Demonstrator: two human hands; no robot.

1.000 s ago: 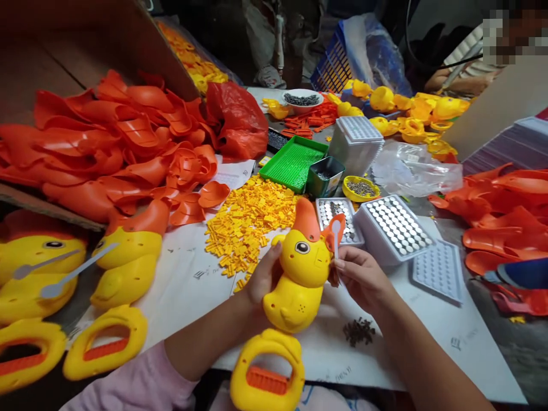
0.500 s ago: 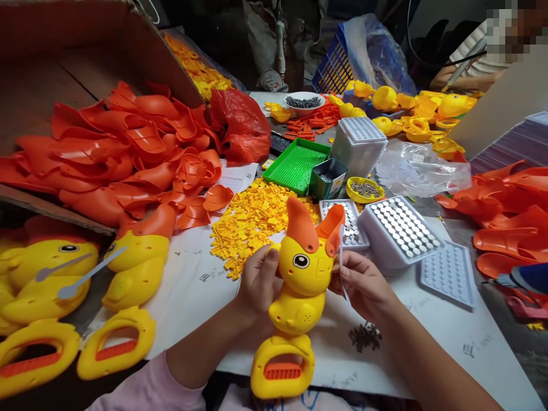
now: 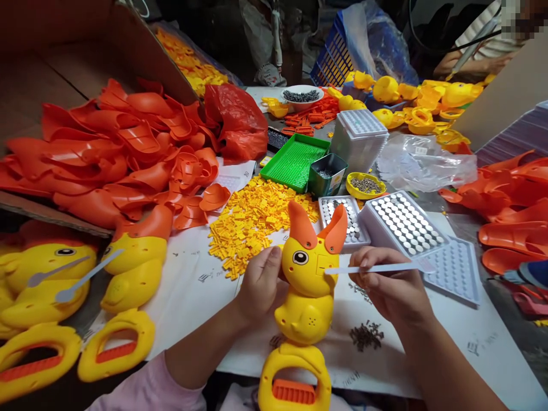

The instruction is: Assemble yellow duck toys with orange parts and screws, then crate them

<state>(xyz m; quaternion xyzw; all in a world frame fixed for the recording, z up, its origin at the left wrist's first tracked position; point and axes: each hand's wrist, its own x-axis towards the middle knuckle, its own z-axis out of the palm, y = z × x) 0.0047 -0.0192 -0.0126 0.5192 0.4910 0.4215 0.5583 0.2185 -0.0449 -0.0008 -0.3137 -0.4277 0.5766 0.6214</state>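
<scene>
A grey table (image 3: pixel 531 348) lay beneath a white printed sheet (image 3: pixel 184 285), which spread around and nearer than the heap of small yellow plastic clips (image 3: pixel 252 222). A larger pile of curved orange plastic shells (image 3: pixel 107 148) sat left of that heap. At its near right, above the sheet, was the yellow, round-headed plastic animal toy (image 3: pixel 306 302) with orange ears (image 3: pixel 302 225) and a looped handle (image 3: pixel 268 382), held upright. It looked hollow, stiff and fairly light, its smooth curves perhaps slippery; the head's sides or the handle seemed surest to grasp, the ears best spared. The left hand (image 3: pixel 259 279) gripped the head's side, fingers hidden behind. The right hand (image 3: pixel 394 294) pinched a slim whitish strip (image 3: pixel 394 267), probably flexible, best taken mid-length; its tip overlapped the cheek, contact unclear.
</scene>
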